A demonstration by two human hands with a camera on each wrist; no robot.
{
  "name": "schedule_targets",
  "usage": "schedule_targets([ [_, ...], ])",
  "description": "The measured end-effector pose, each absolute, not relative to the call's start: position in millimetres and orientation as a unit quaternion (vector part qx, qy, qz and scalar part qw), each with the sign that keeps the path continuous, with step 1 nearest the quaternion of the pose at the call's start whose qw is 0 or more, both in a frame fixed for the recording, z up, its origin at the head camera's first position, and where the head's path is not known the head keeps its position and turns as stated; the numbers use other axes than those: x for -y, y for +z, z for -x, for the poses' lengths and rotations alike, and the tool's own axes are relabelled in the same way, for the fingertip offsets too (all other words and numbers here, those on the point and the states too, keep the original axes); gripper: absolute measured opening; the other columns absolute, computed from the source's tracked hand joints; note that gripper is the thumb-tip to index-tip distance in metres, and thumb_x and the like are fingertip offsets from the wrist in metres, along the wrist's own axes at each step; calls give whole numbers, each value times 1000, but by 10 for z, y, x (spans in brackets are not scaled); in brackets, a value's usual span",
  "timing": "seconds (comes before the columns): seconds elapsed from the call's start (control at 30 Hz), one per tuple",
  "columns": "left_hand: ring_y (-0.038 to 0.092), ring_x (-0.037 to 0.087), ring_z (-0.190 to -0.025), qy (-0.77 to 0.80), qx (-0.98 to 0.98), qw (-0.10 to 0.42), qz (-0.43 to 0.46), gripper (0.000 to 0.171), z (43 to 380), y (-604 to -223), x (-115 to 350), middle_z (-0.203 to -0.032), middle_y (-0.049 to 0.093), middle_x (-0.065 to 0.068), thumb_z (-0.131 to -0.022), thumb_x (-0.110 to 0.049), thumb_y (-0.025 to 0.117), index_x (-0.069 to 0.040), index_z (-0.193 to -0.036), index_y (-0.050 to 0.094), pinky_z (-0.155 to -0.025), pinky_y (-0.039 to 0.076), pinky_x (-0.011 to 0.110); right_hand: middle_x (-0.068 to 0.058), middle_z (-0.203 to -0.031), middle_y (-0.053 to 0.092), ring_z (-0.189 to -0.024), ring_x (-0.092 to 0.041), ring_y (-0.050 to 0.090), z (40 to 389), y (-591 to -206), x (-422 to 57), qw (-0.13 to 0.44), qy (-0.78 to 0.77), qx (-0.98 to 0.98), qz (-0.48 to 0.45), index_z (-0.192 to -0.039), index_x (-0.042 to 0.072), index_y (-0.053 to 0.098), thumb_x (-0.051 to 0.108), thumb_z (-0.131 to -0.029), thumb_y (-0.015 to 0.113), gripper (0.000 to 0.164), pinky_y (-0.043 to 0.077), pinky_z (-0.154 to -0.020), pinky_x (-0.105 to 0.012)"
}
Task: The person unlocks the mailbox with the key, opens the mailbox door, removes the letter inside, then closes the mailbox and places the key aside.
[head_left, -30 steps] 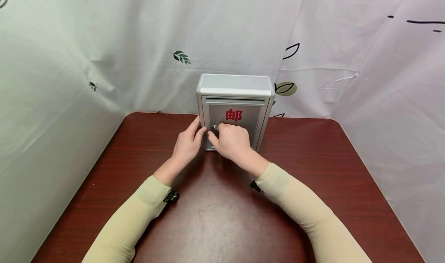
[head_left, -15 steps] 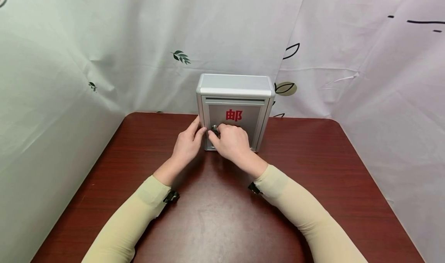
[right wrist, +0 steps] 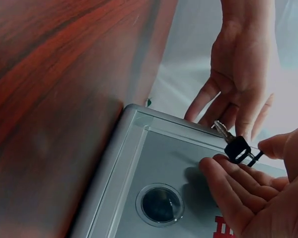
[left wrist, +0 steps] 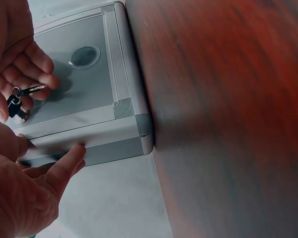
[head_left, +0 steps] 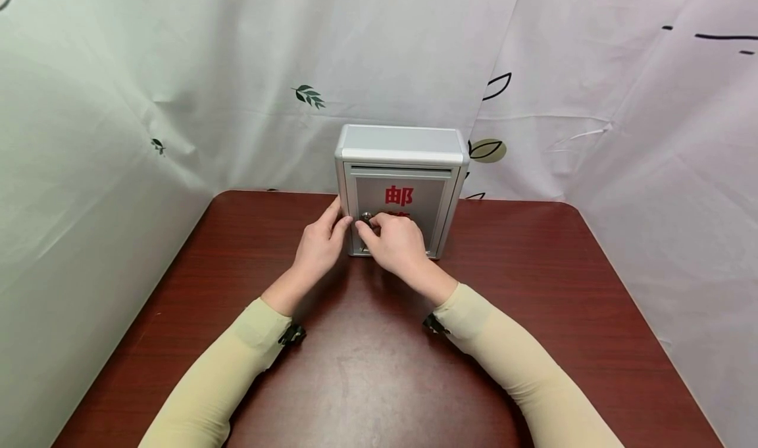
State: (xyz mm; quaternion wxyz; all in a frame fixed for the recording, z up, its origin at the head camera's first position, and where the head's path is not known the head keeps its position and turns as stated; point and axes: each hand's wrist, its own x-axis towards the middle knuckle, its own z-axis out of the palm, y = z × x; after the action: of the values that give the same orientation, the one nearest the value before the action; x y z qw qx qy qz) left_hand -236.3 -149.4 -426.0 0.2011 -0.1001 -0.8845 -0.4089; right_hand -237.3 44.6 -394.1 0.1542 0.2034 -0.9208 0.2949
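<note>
A silver metal mailbox (head_left: 431, 201) with red characters stands upright on the table. My right hand (head_left: 398, 241) is at the lock (head_left: 366, 217) on its front door, pinching a black-headed key (left wrist: 14, 105) between thumb and fingers. A second key (right wrist: 237, 148) dangles from the same ring (left wrist: 14, 91). Whether the pinched key's blade sits fully in the lock is hidden. My left hand (head_left: 316, 244) rests against the mailbox's left side, its fairly straight fingers along the side wall and its thumb by the front edge.
The reddish-brown wooden table (head_left: 379, 369) extends around the mailbox. Behind it hangs a white curtain (head_left: 249, 93) with leaf prints, and more cloth closes off both sides. A round window (right wrist: 160, 203) sits low on the mailbox door.
My right hand has turned slightly at the lock, baring a little more of the red lettering beneath the first character. The left hand and the mailbox stay in place.
</note>
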Motion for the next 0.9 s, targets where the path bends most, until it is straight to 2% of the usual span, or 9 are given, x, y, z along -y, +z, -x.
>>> schedule_targets([
  [0.3,71,43,-129,-414,881,204,107,57,2368,-4265,1499,-149,68,18,-116,-26,65,-16,-170,50,-103,56,62,-3,-96,84,-87,-19,78,2396,-3966,-473,120,373,899,-194,-113,7,87,44,-109,72,40,63,-81,-43],
  [0.47,70,42,-130,-410,883,202,105,57,2359,-4262,1501,-150,68,18,-116,-27,64,-16,-170,50,-104,56,62,-2,-98,84,-88,-18,78,2403,-4000,-479,104,406,888,-189,-114,7,87,43,-108,72,40,63,-80,-42],
  [0.6,69,40,-134,-407,887,195,99,58,2360,-4262,1498,-152,66,17,-116,-29,64,-18,-170,49,-106,55,61,-3,-94,84,-82,-16,75,2396,-4032,-487,87,450,869,-185,-108,8,87,42,-109,72,37,60,-75,-38],
  [0.77,68,40,-135,-408,887,192,96,58,2371,-4267,1493,-153,65,17,-116,-31,63,-20,-171,48,-107,55,61,-1,-88,83,-74,-11,72,2415,-4090,-490,61,511,838,-182,-102,9,88,38,-109,73,33,53,-68,-28],
  [0.9,70,42,-130,-411,886,191,98,58,2371,-4267,1494,-150,68,17,-117,-31,63,-20,-171,48,-103,56,62,2,-90,84,-79,-10,78,2440,-4133,-490,37,553,813,-178,-107,9,88,35,-110,73,31,60,-72,-26],
])
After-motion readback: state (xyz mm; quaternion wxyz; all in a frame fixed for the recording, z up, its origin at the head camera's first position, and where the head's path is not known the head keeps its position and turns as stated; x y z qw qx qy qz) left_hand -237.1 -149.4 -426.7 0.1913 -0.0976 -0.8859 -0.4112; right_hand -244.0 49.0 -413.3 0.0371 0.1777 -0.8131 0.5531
